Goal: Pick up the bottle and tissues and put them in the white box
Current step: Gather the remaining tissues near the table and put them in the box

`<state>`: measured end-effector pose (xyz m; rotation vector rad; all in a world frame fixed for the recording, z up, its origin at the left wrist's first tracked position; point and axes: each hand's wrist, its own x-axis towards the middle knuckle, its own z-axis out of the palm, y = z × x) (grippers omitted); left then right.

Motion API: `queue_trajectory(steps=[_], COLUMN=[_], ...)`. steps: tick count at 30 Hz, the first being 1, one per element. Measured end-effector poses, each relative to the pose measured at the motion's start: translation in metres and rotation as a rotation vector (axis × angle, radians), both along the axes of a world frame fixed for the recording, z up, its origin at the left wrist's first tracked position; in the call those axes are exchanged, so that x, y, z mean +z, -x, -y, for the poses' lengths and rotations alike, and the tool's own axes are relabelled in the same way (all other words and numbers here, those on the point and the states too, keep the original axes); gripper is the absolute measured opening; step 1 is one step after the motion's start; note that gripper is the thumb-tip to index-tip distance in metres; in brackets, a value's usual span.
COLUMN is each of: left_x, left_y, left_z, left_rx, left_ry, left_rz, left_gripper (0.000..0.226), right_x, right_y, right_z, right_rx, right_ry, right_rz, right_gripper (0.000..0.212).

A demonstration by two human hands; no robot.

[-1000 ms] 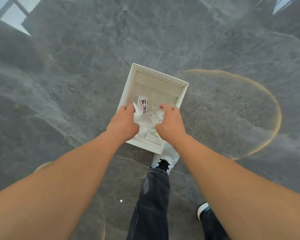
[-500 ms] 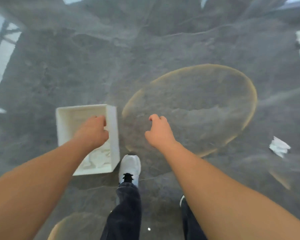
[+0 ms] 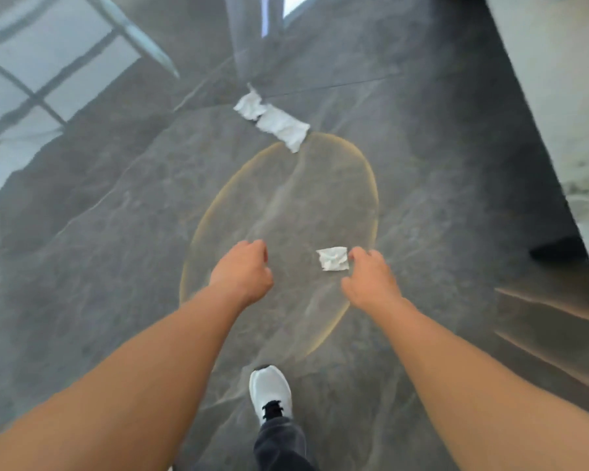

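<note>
On floor: three tissues point(image 3: 333, 259) (crumpled)

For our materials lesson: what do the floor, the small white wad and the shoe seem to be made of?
Floor: probably polished stone or stone-look tile; grey with veins, mirrors the window. Small wad: tissue paper, matt white and crumpled; the longer piece looks alike. Shoe: likely knit or mesh fabric, matt white, though blurred.

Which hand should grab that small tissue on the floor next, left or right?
Right. The right hand is reaching with its fingertips right beside the small tissue, though contact is unclear. The left hand is loosely curled, apart from it across bare floor. The longer tissue lies farther ahead.
</note>
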<state>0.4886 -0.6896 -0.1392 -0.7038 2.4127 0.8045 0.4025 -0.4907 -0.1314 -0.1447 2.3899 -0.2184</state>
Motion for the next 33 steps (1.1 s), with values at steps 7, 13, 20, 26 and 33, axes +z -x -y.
queue_trajectory(steps=[7, 13, 20, 26, 33], left_x=[-0.006, -0.105, -0.256, -0.332, -0.347], left_y=[0.122, 0.218, 0.316, 0.380, 0.420], left_z=[-0.036, 0.009, 0.061, 0.107, 0.179], left_rx=[-0.254, -0.338, -0.377, -0.323, -0.189], left_ry=[0.045, 0.136, 0.241, 0.389, 0.460], left_rz=[0.042, 0.138, 0.117, 0.082, 0.120], left_gripper=[0.029, 0.035, 0.056, 0.076, 0.102], right_x=[-0.033, -0.136, -0.289, -0.353, -0.366], right_y=[0.042, 0.072, 0.119, 0.114, 0.144], right_z=[-0.050, -0.014, 0.034, 0.048, 0.099], right_rx=[-0.368, -0.611, -1.084, -1.786, -1.486], right_ry=[-0.002, 0.061, -0.022, -0.094, -0.222], right_rz=[0.135, 0.280, 0.293, 0.240, 0.092], right_gripper=[0.045, 0.055, 0.080, 0.048, 0.043])
